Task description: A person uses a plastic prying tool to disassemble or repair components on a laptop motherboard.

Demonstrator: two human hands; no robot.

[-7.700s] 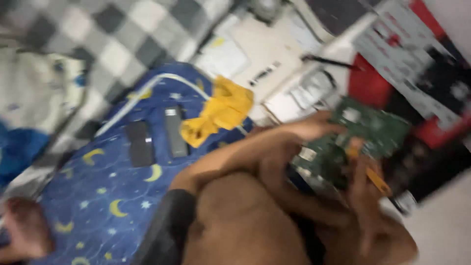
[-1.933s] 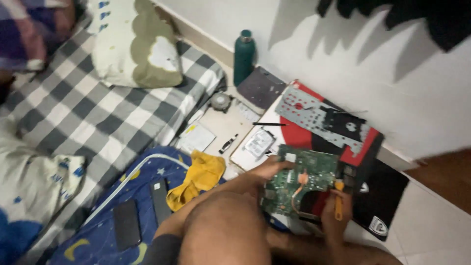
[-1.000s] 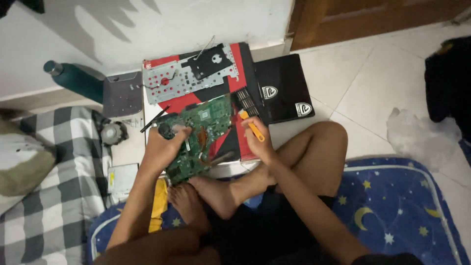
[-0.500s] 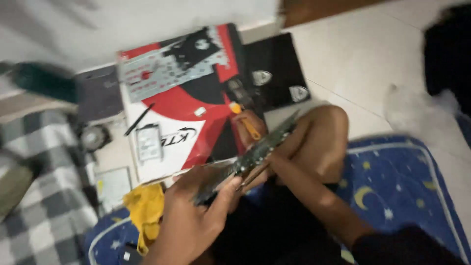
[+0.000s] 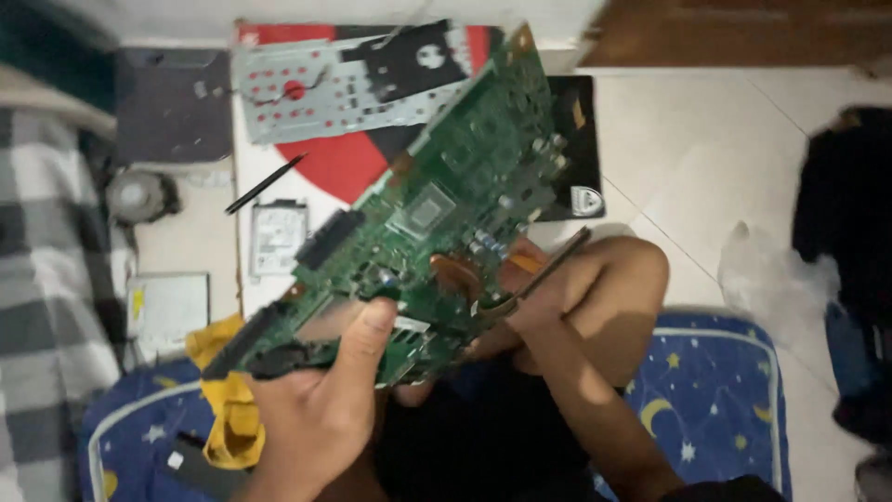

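Observation:
A large green circuit board [image 5: 437,204] is held up close to the camera, its component side facing me. My left hand [image 5: 321,395] grips its lower left corner with the thumb on top. My right hand [image 5: 544,297] holds its lower right edge from behind, fingers curled around it. An orange-handled screwdriver [image 5: 522,263] shows just under the board beside that hand; whether the hand also holds it is unclear. My bent knee sits right of the board.
On the floor beyond lie a red and black sheet [image 5: 344,163] with a grey metal plate [image 5: 325,88], a black pen-like tool [image 5: 265,183], a silver drive [image 5: 277,237], a yellow cloth [image 5: 228,409], a checked mattress [image 5: 46,260] and a blue star-patterned mat [image 5: 715,390].
The board has been lifted from near my lap and turned from edge-on to face the camera. The view steadied and looks straight down.

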